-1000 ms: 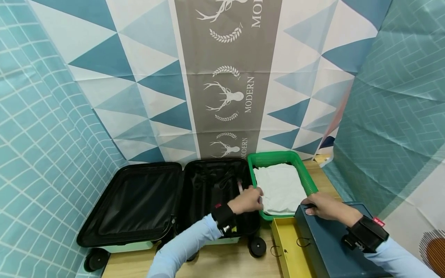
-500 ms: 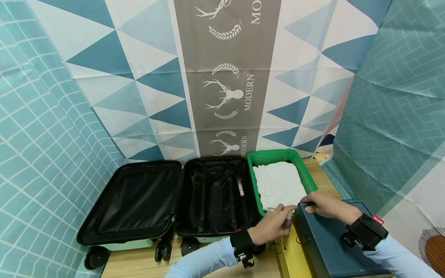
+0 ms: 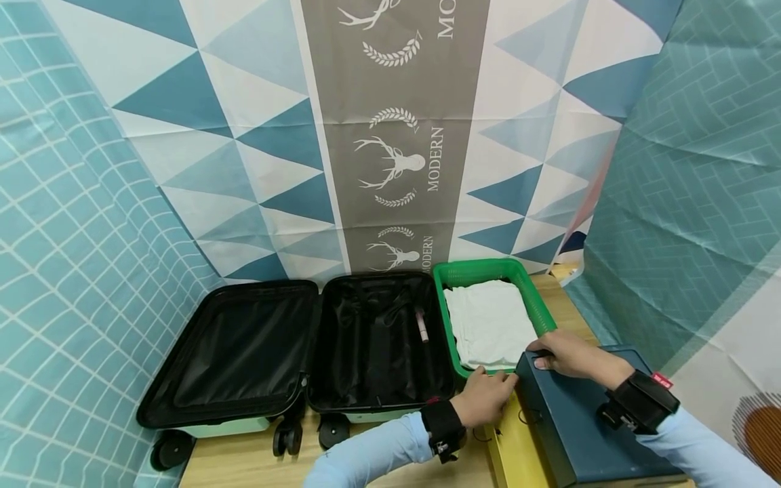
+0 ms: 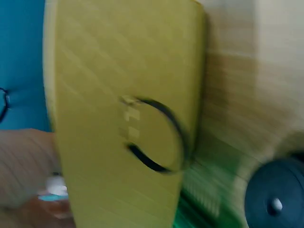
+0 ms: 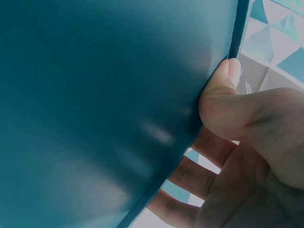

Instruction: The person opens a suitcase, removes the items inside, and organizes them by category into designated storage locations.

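My left hand (image 3: pixel 485 398) is lowered at the far end of the pulled-out yellow drawer (image 3: pixel 518 453), its fingers partly behind the drawer front. In the left wrist view, a small bottle (image 4: pixel 58 186) with white and teal parts shows between the blurred fingers; most of it is hidden. The drawer front carries a black ring pull (image 4: pixel 173 128). My right hand (image 3: pixel 573 356) grips the far top edge of the blue drawer cabinet (image 3: pixel 601 427). In the right wrist view, its thumb lies along the edge and the fingers (image 5: pixel 192 175) reach around the other side.
An open suitcase (image 3: pixel 378 400) with black lining lies at the left, a pink tube (image 3: pixel 422 327) inside its right half. Behind the drawer stands a green basket (image 3: pixel 537 298) holding folded white cloth (image 3: pixel 488 322). Suitcase wheels (image 3: pixel 287 437) jut toward the front.
My left hand has moved from over the suitcase's right side rightward and down to the drawer, carrying the small bottle. The right hand keeps its grip on the cabinet.
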A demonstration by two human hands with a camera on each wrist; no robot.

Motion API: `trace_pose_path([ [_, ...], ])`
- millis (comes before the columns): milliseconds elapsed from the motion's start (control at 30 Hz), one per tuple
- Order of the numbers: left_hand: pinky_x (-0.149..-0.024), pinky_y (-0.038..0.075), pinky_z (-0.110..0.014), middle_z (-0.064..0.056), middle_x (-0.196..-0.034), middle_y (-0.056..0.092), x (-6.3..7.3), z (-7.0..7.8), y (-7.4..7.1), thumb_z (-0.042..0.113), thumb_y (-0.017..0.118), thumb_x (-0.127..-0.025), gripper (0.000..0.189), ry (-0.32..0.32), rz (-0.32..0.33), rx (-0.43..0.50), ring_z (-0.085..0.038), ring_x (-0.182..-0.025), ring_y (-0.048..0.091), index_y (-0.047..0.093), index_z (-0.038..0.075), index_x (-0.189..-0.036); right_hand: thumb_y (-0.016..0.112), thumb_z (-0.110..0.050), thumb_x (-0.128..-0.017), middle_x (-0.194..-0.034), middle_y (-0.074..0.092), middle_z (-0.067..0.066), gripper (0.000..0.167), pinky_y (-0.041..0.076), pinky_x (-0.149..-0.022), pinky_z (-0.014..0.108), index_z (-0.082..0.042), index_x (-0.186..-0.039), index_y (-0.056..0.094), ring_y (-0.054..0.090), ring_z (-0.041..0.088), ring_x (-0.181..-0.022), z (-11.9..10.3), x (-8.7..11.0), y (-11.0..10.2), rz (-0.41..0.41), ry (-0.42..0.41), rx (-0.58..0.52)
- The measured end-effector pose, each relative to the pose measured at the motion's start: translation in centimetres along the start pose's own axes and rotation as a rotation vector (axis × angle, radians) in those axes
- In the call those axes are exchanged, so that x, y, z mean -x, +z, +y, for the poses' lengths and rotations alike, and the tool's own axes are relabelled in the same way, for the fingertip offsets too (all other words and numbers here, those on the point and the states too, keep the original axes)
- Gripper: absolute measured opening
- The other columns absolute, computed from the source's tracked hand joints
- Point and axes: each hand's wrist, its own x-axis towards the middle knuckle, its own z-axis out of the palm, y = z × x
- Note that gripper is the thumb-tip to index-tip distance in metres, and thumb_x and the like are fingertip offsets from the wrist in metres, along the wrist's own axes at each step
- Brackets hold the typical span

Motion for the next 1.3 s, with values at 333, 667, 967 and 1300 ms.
trace_pose_path([
  [333, -0.099, 0.038, -0.031, 0.008, -0.104, 0.059, -1.2, 3.2, -0.3, 0.038, 0.06, -0.1, 0.04, -0.182, -0.295, -0.107, -0.008, -0.091, 0.059, 0.05, 0.03, -0.138, 0.07, -0.008, -0.09, -0.072, 0.05, -0.015, 0.008, 0.035, -0.058, 0.025, -0.015, -0.088, 0.068, 0.042, 0.003, -0.063, -0.1, 0.2, -0.1, 0.042, -0.039, 0.02],
  [667, -0.098, 0.042, -0.026, 0.001, -0.112, 0.065, 2.4, 1.0, -0.4, 0.023, 0.056, -0.102, 0.022, 0.014, 0.213, 0.097, -0.008, -0.104, 0.06, 0.068, 0.015, -0.119, 0.069, -0.008, -0.091, -0.068, 0.044, -0.016, 0.014, 0.033, -0.058, 0.025, -0.02, -0.084, 0.065, 0.039, 0.002, -0.061, 0.0, 0.2, 0.1, 0.02, -0.013, -0.002],
  [967, -0.114, 0.029, -0.042, -0.016, -0.164, -0.01, 8.0, 1.7, 2.6, 0.036, 0.057, -0.1, 0.092, -0.015, 0.406, 0.824, -0.03, -0.15, 0.006, -0.006, 0.001, -0.157, 0.067, -0.007, -0.093, -0.068, 0.041, -0.014, 0.014, 0.031, -0.058, 0.026, -0.018, -0.086, 0.064, 0.037, 0.003, -0.061, 0.1, 0.5, 0.2, 0.006, -0.006, -0.022],
  [1300, -0.112, 0.033, -0.038, -0.025, -0.161, -0.008, 8.9, 3.2, 5.2, 0.031, 0.059, -0.099, 0.088, -0.014, 0.242, 0.97, -0.034, -0.148, 0.012, 0.002, -0.004, -0.156, 0.068, -0.007, -0.092, -0.068, 0.043, -0.014, 0.016, 0.033, -0.058, 0.025, -0.019, -0.084, 0.063, 0.039, 0.003, -0.061, 0.1, 0.1, 0.2, 0.003, 0.007, -0.006],
])
